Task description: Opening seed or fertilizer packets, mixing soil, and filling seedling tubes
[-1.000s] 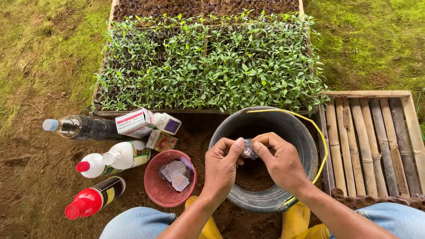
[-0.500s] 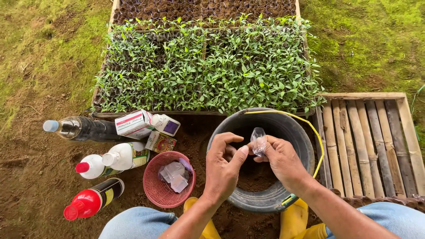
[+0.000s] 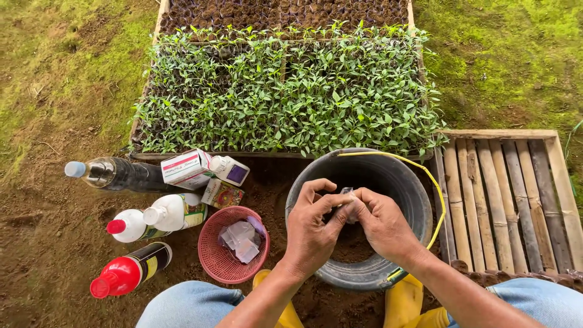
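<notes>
We see both hands meeting over a dark grey bucket, round and smooth-walled, with a thin yellow wire handle arching over its right rim and dark crumbly soil in its bottom. The left hand and the right hand each pinch a small clear plastic packet between thumb and fingertips; it is crinkled and shiny, held above the middle of the bucket, and we cannot tell what is inside it.

Just left of the bucket sits a round red plastic basket with a fine mesh weave, holding a few more glossy clear packets. Beside it lie a white bottle with a red cap, a white bottle with a white cap, a dark bottle with a large red cap, a dark clear bottle with a pale blue cap, two small cardboard boxes and a colourful sachet.

Beyond them we find a long wooden tray of seedlings, dense with thin stems and pointed green leaves. To the right lies a slatted bamboo rack, pale and weathered. Everything rests on bare brown earth, with mossy green ground at both sides, outdoors in daylight
</notes>
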